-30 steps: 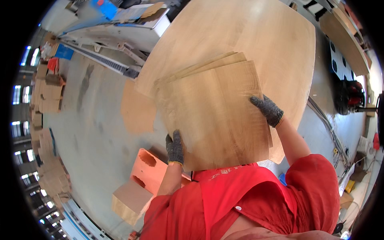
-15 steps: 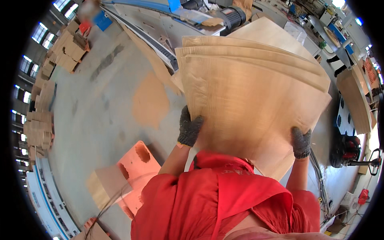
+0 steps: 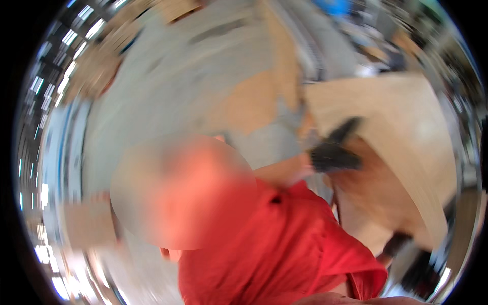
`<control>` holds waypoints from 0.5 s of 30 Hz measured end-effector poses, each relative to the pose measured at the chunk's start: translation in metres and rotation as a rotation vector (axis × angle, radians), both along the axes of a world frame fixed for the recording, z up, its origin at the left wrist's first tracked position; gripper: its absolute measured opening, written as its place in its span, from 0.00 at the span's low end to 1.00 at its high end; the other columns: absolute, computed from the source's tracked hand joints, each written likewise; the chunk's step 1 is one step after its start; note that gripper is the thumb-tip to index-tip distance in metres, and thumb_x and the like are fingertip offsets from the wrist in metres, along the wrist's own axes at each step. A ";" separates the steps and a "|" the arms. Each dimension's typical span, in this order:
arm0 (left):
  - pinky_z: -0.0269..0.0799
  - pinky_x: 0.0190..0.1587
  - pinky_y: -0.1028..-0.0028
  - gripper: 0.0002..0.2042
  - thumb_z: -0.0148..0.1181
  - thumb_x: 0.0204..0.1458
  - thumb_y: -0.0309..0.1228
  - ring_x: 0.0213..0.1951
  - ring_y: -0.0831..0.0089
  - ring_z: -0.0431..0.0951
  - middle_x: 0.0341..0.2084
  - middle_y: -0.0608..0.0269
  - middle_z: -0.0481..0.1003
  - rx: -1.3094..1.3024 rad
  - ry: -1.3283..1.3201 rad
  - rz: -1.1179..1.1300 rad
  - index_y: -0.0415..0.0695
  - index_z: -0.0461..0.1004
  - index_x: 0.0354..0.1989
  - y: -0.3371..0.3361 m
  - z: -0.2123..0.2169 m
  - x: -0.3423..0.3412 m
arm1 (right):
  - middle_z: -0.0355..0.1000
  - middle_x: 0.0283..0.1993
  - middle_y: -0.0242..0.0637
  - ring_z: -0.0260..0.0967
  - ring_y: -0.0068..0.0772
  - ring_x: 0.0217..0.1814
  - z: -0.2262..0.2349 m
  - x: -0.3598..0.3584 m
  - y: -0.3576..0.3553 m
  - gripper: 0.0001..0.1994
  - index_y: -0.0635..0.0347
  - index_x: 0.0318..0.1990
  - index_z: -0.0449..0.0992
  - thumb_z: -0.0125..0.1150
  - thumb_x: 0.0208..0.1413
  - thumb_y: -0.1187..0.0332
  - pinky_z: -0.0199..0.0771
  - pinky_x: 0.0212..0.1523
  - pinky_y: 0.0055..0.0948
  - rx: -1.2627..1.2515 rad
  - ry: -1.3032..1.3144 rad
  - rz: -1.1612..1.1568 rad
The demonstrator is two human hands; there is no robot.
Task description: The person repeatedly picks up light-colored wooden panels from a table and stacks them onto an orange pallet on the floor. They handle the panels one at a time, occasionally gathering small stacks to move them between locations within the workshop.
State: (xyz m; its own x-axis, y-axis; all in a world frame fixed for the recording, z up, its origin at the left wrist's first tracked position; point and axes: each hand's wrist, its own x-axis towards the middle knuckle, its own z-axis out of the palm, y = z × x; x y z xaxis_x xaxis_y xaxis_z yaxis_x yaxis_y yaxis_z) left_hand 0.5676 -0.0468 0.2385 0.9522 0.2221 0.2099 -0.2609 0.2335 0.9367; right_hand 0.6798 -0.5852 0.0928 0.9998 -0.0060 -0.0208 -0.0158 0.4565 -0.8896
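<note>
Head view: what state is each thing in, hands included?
Left hand: gloved, fingers spread, over the wooden panels; contact unclear.
Right hand: gloved, blurred, at the panels' near edge; grip unclear.
Wooden panels: partly hidden by the left hand; overlap too blurred to tell.
Red clothing: worn, creased.
Floor: marked by a dark streak.

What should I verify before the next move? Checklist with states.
1. Gloves on: ok; dark gloves on left hand and right hand.
2. Left hand secure on brown board: cannot tell; fingers spread, contact unclear.
3. Right hand secure at the board's lower edge: cannot tell; blurred, partly hidden.
4. Brown board lined up with pale board: cannot tell; blur.
5. View sharp: not ok; motion blur throughout.
</note>
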 end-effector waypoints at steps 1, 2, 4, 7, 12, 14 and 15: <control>0.70 0.47 0.69 0.44 0.70 0.42 0.34 0.49 0.64 0.70 0.49 0.52 0.68 0.267 -0.081 0.092 0.40 0.48 0.66 -0.021 -0.007 0.022 | 0.69 0.54 0.44 0.67 0.43 0.53 0.029 -0.008 -0.008 0.18 0.64 0.55 0.66 0.46 0.62 0.64 0.66 0.56 0.43 0.296 0.160 -0.132; 0.68 0.51 0.68 0.43 0.70 0.43 0.38 0.52 0.61 0.68 0.50 0.51 0.67 0.431 -0.113 0.178 0.40 0.51 0.66 -0.035 -0.013 0.039 | 0.69 0.53 0.43 0.67 0.42 0.52 0.045 -0.008 -0.002 0.18 0.64 0.54 0.66 0.47 0.62 0.63 0.66 0.54 0.43 0.196 0.138 -0.217; 0.64 0.55 0.65 0.41 0.71 0.40 0.38 0.53 0.59 0.67 0.51 0.51 0.67 0.486 -0.067 0.244 0.39 0.56 0.63 -0.040 -0.026 0.041 | 0.69 0.51 0.42 0.66 0.41 0.49 0.056 -0.002 0.026 0.18 0.65 0.53 0.67 0.48 0.61 0.62 0.66 0.52 0.42 -0.159 0.086 -0.309; 0.62 0.56 0.64 0.37 0.71 0.38 0.37 0.53 0.61 0.67 0.50 0.53 0.68 0.364 -0.021 0.226 0.39 0.61 0.58 -0.055 -0.051 0.037 | 0.69 0.48 0.41 0.66 0.39 0.46 0.059 -0.002 0.057 0.19 0.66 0.52 0.68 0.50 0.60 0.61 0.67 0.48 0.40 -0.451 0.024 -0.349; 0.66 0.51 0.69 0.29 0.68 0.42 0.38 0.48 0.70 0.69 0.44 0.60 0.72 0.111 0.081 0.158 0.39 0.67 0.52 -0.057 -0.022 0.029 | 0.70 0.43 0.39 0.65 0.35 0.41 0.058 -0.013 0.084 0.20 0.68 0.49 0.69 0.52 0.59 0.58 0.67 0.42 0.37 -0.589 0.001 -0.306; 0.69 0.44 0.70 0.24 0.65 0.42 0.39 0.41 0.73 0.71 0.37 0.61 0.73 0.031 -0.030 0.259 0.40 0.71 0.47 -0.060 -0.028 0.014 | 0.70 0.41 0.38 0.65 0.34 0.39 0.060 -0.014 0.094 0.21 0.68 0.48 0.70 0.53 0.58 0.57 0.68 0.40 0.36 -0.606 0.017 -0.279; 0.69 0.44 0.71 0.24 0.64 0.44 0.39 0.42 0.74 0.71 0.38 0.61 0.73 0.027 0.052 0.381 0.40 0.71 0.48 -0.064 -0.036 -0.006 | 0.70 0.40 0.37 0.65 0.33 0.38 0.061 -0.012 0.102 0.21 0.68 0.47 0.70 0.54 0.58 0.56 0.68 0.39 0.36 -0.626 0.036 -0.222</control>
